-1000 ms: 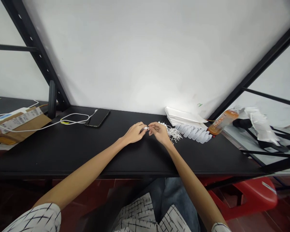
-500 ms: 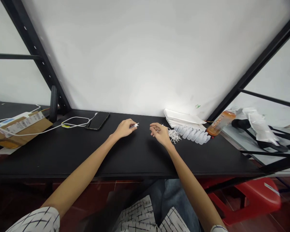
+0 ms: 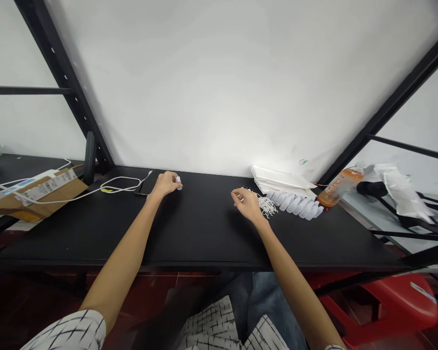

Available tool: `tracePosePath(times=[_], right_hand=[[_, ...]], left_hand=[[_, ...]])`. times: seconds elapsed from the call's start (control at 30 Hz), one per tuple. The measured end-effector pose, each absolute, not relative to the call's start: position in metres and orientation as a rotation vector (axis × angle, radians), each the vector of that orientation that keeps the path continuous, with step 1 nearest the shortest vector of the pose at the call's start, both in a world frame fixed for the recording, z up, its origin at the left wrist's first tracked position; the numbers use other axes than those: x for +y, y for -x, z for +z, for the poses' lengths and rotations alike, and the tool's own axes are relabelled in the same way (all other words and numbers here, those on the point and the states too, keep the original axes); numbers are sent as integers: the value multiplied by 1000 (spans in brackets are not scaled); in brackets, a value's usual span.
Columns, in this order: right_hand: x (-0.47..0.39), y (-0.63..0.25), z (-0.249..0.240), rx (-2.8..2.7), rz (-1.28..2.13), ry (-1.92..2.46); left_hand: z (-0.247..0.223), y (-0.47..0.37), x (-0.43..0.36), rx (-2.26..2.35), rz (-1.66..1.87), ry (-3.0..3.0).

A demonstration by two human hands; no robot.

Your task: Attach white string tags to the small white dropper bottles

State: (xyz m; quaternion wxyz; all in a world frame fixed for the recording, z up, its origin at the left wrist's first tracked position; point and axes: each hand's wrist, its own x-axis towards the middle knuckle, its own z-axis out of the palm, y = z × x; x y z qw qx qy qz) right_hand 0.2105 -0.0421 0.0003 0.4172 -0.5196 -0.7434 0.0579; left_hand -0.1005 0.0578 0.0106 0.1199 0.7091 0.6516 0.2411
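I see the fingers [image 3: 175, 180] of my left hand [image 3: 165, 183] pinched shut on a small white piece [image 3: 178, 182], held just above the black desk [image 3: 204, 233] in the centre-left of the frame, beside the phone [image 3: 143, 187] and its white cable [image 3: 113, 184]. My right hand [image 3: 246, 203] sits right of centre, fingers loosely curled; I cannot tell whether they hold anything. It touches the tangle of white strings [image 3: 267, 206] beside the row of white tags [image 3: 295, 204]. A second ago both hands met at mid-desk on the piece; since then the left has carried it off to the left, while the right has stayed by the strings. I judge the piece finished and being set aside.
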Motion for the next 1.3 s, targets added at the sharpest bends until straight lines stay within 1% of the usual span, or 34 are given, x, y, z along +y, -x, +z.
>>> tracePosePath(times=[0.3, 0.73, 0.9, 1.03, 1.13, 1.2, 1.3], right_hand=[[-41, -212, -1, -1895, 91, 1320], [-41, -214, -1, -1900, 62, 1323], [-42, -224, 5, -1793, -53, 1329], [-39, -248, 10, -1602, -234, 1391], [-36, -273, 9, -1451, -381, 1515], [-34, -290, 7, -1401, -451, 1599], [-37, -312, 6, -1329, -506, 1715]], left_hand=[[22, 101, 47, 2003, 497, -2048], [27, 102, 43, 1952, 521, -2061], [35, 95, 34, 1939, 752, -2135], [44, 80, 22, 1931, 1194, -2238], [45, 63, 11, 1777, 1504, -2322], [39, 47, 3, 1626, 1546, -2419], [19, 19, -8, 1361, 1417, -2613]])
